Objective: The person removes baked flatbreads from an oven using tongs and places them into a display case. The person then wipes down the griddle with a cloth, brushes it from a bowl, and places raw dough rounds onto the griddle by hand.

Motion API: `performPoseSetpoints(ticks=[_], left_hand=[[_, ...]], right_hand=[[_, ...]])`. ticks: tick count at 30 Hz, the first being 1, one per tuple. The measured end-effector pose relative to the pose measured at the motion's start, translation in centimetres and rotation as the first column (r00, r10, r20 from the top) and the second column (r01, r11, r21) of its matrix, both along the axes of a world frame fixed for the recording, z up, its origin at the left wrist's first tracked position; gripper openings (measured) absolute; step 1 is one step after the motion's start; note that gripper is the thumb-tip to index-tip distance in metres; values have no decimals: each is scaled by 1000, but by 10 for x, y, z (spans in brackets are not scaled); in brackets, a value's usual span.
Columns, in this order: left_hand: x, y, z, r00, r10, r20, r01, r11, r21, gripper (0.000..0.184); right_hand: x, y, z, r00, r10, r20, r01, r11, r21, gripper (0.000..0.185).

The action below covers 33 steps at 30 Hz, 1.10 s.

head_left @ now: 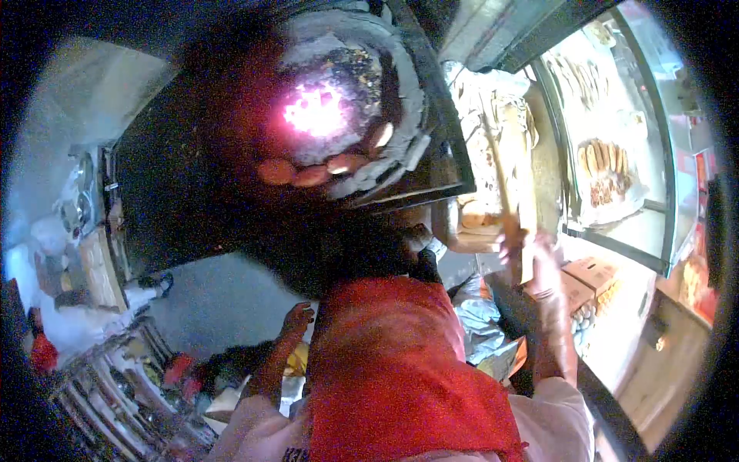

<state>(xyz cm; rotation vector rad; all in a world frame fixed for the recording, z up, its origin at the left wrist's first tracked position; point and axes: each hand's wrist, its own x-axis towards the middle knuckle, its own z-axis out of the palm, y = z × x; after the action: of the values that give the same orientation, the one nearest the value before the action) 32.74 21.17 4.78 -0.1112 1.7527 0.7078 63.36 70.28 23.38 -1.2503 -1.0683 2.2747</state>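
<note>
My right hand [535, 266] is closed around a long wooden stick [496, 154], which reaches up over a wooden tray [481, 242] holding bread and cloth. Down at the left, my left hand [300, 317] hangs beside the red apron, its fingers slightly curled and apart, with nothing in them. Ahead is a round clay oven opening [419, 85] with glowing coals [315, 112]. Several reddish-brown round pieces [312, 176] sit along its near inner edge.
A glass display case [654, 131] with bread and skewered-looking items stands at the right. Below it are cardboard boxes [591, 273] and plastic bags [479, 316]. A slatted rack [115, 393] stands at the lower left. The dark counter edge [416, 199] borders the oven.
</note>
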Motion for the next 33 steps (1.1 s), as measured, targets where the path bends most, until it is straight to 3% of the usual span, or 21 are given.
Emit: performPoseSetpoints(ticks=[2,3,6,8,9,10,14,15,16,17,18,19,20,22,24,25,26,29,30,32,33], left_hand=[[-30,-42,-54,994,-70,-83,72,997,32,38],[-49,-70,-72,997,82,-2,-73,907,415,41],[-86,-100,-53,854,405,325,-502,805,316,43],[-116,-145,-77,839,392,379,-462,879,115,44],[-117,-182,-97,768,446,461,-518,855,36,43],[-114,-202,-113,684,497,533,-563,825,-47,42],[-85,-188,-76,828,482,286,-502,865,-4,38],[-77,-196,-78,874,400,277,-449,882,142,39],[-68,-205,-81,914,318,252,-384,878,285,43],[-52,-222,-108,909,324,261,-392,876,280,43],[-32,-243,-150,996,82,-45,-62,942,331,37],[-21,-257,-172,922,-172,-348,276,921,274,33],[-19,-258,-168,924,-173,-340,273,923,272,33],[-16,-245,-148,505,-531,-680,752,657,46,28],[-17,-213,-110,616,-512,-599,667,743,51,26],[-22,-198,-90,711,-478,-516,576,817,38,26],[-29,-188,-75,717,-475,-511,572,820,40,26],[-36,-174,-60,728,-531,-433,612,789,60,26],[-34,-178,-60,870,-371,-324,449,868,210,27],[-35,-178,-58,962,-201,-185,254,908,333,28],[-38,-174,-57,811,-397,-430,536,799,272,29]], right_hand=[[-30,-40,-9,964,183,191,-170,982,-82,48],[-40,-57,-13,899,248,362,-278,960,35,49],[-83,-69,14,796,314,517,-371,929,7,53],[-73,-55,2,771,421,477,-502,863,51,50],[-67,-40,-2,372,390,842,-923,246,294,46],[-84,-33,14,353,381,854,-930,241,277,46],[-125,29,-1,841,394,371,-541,619,570,30],[-160,45,17,384,406,830,-902,-28,431,31],[-200,58,39,-93,10,996,-810,-583,-70,33],[-223,70,39,-141,178,974,-985,-128,-119,36],[-243,78,39,-98,337,936,-911,348,-221,39],[-264,80,42,-139,343,929,-911,324,-255,41],[-275,87,36,-173,378,910,-878,359,-316,40],[-289,103,24,-233,502,833,-879,257,-401,39],[-303,117,6,-667,151,730,-612,-669,-421,36],[-318,110,9,-587,385,713,-801,-144,-581,36],[-332,103,12,-393,530,751,-652,416,-634,37],[-319,112,1,-322,594,738,-762,300,-574,39],[-333,95,13,-276,628,728,-735,351,-581,38],[-293,105,-29,-245,603,759,-960,-43,-276,38],[-284,100,-37,-330,436,837,-880,179,-440,34]])
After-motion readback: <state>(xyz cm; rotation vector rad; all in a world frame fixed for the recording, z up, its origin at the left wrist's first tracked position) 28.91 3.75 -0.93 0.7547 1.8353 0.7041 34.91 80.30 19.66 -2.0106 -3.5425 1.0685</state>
